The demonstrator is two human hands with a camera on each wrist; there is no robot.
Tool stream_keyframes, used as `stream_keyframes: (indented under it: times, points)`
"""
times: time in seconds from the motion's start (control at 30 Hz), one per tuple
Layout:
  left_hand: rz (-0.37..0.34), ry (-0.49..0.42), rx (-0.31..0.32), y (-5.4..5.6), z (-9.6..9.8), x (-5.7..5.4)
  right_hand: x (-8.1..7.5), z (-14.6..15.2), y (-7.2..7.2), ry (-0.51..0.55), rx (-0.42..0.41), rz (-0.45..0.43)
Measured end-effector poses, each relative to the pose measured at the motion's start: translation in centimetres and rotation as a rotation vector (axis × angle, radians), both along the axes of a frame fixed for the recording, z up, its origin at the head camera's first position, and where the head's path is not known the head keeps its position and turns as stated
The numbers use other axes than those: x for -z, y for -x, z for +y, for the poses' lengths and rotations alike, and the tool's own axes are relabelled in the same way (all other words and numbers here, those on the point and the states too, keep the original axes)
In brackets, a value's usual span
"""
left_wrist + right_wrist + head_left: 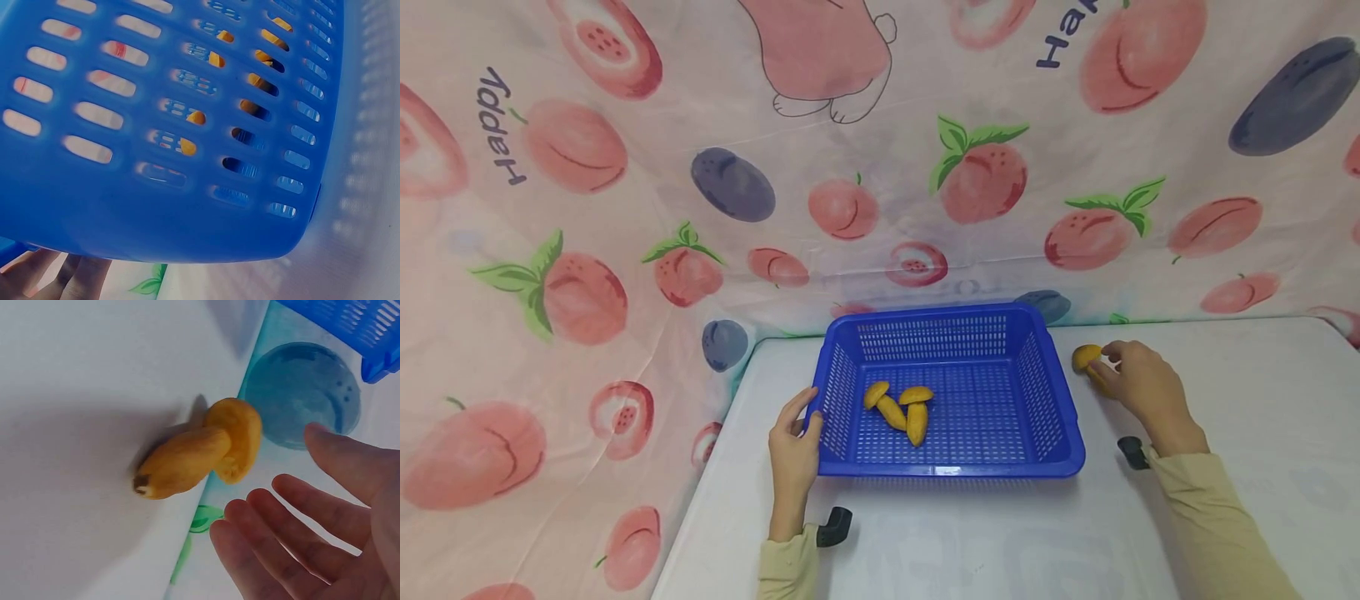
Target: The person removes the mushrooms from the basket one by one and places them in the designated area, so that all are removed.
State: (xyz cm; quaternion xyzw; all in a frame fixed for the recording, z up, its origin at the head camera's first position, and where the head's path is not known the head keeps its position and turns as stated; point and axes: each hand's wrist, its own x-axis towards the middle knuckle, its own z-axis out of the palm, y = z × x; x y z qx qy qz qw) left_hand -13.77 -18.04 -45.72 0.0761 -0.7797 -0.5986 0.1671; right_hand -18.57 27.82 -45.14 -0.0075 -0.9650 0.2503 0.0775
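Note:
A blue plastic basket stands on the white table. Two yellow mushrooms lie inside it, one mushroom beside another mushroom. My left hand grips the basket's left rim, and its fingers show at the rim in the left wrist view. To the right of the basket, a third yellow mushroom lies on the table. Close by it is my right hand, its fingers spread and extended. In the right wrist view a gap shows between those fingers and the mushroom.
A cloth printed with peaches and plums hangs behind the table and down its left side. White table surface extends to the right of the basket and in front of it. A black fitting sits at the left wrist.

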Motion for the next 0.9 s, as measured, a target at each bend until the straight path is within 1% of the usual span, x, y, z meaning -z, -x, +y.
stream_keyframes:
  times: [0.13, 0.3, 0.43, 0.47, 0.53, 0.67, 0.9]
  points:
    - [0.004, 0.0, -0.003, 0.0, 0.0, 0.0, -0.4, -0.4, 0.1, 0.013, -0.019, 0.021]
    - [-0.011, 0.003, -0.009, -0.1, 0.2, -0.3, -0.8, -0.9, 0.0, 0.035, -0.037, 0.033]
    - [-0.024, 0.025, -0.011, -0.8, 0.9, -2.0, -1.0, -1.2, 0.0, 0.05, -0.048, 0.033]
    - [-0.025, 0.033, -0.011, -0.7, 0.9, -2.0, -1.1, -1.3, 0.0, 0.055, -0.05, 0.032]
    - [-0.017, 0.032, -0.009, -0.7, 0.8, -1.9, -1.4, -1.5, 0.0, 0.062, -0.054, 0.038]
    - [-0.004, 0.01, -0.009, 0.1, 0.1, -0.2, -1.9, -1.9, 0.2, 0.065, -0.06, 0.047]
    - [-0.014, 0.002, -0.014, 0.1, 0.1, 0.0, -2.6, -2.8, 0.3, 0.059, -0.065, 0.036]
